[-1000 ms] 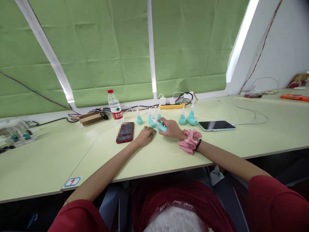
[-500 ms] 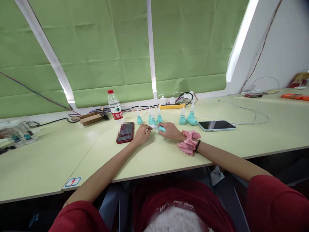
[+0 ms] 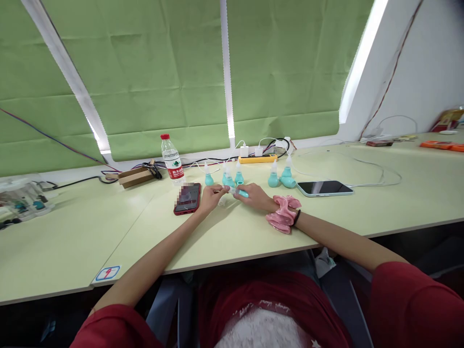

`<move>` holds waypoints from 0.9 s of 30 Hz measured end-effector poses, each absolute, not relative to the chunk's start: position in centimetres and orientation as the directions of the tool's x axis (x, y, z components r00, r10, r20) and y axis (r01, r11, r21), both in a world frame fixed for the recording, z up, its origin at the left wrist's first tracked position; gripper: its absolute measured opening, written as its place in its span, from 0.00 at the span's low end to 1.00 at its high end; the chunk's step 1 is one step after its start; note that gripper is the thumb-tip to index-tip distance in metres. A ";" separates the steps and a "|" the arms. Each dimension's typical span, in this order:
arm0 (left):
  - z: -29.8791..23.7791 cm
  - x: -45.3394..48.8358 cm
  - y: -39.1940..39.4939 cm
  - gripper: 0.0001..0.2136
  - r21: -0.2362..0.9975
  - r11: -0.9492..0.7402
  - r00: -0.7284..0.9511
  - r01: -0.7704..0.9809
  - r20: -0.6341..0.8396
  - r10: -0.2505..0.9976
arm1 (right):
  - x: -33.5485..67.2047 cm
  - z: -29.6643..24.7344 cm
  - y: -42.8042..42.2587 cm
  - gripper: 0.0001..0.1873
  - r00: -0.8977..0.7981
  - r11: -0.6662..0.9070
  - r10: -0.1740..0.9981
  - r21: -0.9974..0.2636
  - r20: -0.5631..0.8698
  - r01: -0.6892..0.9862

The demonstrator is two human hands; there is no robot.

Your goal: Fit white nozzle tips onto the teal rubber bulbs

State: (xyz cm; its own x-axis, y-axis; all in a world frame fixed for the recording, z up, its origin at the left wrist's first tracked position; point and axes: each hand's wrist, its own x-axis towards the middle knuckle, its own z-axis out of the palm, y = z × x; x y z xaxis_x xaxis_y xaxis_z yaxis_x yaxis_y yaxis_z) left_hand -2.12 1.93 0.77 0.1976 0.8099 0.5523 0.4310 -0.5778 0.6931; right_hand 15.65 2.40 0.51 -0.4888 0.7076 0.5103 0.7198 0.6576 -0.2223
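My right hand [image 3: 254, 197] is wrapped round a teal bulb nasal aspirator [image 3: 243, 193], held low over the table with its clear end pointing left. The fingertips of my left hand [image 3: 211, 198] are pinched at that clear tip. Below them, a small clear piece [image 3: 222, 201] shows on the table, too blurred to name. Just beyond my hands stand other teal aspirators with pale pointed tips, one [image 3: 209, 176] at the left and one [image 3: 273, 175] to the right. Beside that one, an upright aspirator [image 3: 286, 173] stands close behind a teal bulb [image 3: 289, 182] lying on its side.
A red-cased phone [image 3: 187, 198] lies left of my hands, and a pale-cased phone [image 3: 325, 188] with a white cable lies right. Behind are a water bottle [image 3: 173, 162], a cardboard tray [image 3: 136, 178] and a yellow power strip [image 3: 258, 159]. Clear containers [image 3: 23, 198] stand far left.
My left hand has shifted slightly and its fingers now pinch closer round the aspirator's clear tip. The small clear piece is now visible below them. The right hand keeps its hold.
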 end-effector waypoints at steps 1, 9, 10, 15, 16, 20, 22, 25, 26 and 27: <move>0.7 -2.2 2.0 0.16 0.678 -0.593 0.200 0.433 0.570 0.797 | 15.6 0.5 2.4 0.16 -0.477 0.639 0.718 -0.208 0.506 0.741; 0.0 -2.5 2.3 0.09 0.425 -0.677 0.236 0.600 0.715 0.658 | 15.5 1.2 2.0 0.19 -0.389 0.466 0.804 -0.070 0.450 0.882; -0.1 -2.5 2.4 0.09 0.384 -0.676 0.267 0.629 0.710 0.652 | 15.5 1.3 2.0 0.20 -0.370 0.456 0.804 -0.083 0.466 0.886; -1.0 -2.5 2.8 0.12 0.195 -0.639 0.446 0.744 0.567 0.692 | 15.6 1.1 2.4 0.16 -0.322 0.487 0.772 -0.185 0.549 0.853; -1.0 -2.5 2.8 0.12 0.176 -0.628 0.459 0.758 0.539 0.706 | 15.6 1.0 2.5 0.15 -0.326 0.502 0.763 -0.194 0.558 0.843; -0.8 -2.5 2.5 0.13 0.162 -0.539 0.402 0.826 0.501 0.767 | 15.6 0.6 2.6 0.13 -0.369 0.548 0.751 -0.204 0.548 0.812; -0.6 -2.5 2.3 0.13 0.162 -0.496 0.363 0.853 0.499 0.787 | 15.5 0.5 2.7 0.13 -0.405 0.582 0.742 -0.214 0.535 0.784; -0.5 -2.4 2.1 0.13 0.181 -0.491 0.350 0.852 0.501 0.791 | 15.4 0.3 2.7 0.14 -0.455 0.644 0.720 -0.260 0.524 0.720; -0.4 -2.3 2.0 0.13 0.196 -0.505 0.353 0.840 0.510 0.785 | 15.4 0.3 2.7 0.14 -0.464 0.659 0.714 -0.281 0.525 0.698; -0.4 -2.2 2.0 0.12 0.219 -0.522 0.350 0.824 0.529 0.773 | 15.4 0.3 2.7 0.14 -0.470 0.671 0.709 -0.301 0.526 0.677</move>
State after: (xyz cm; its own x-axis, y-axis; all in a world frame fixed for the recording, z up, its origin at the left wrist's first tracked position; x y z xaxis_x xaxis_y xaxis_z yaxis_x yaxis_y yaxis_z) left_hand -2.17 1.96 -0.38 0.3498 0.7734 0.5286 0.8241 -0.5224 0.2191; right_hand 15.38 2.71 0.27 -0.4696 0.7093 0.5257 0.6772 0.6715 -0.3009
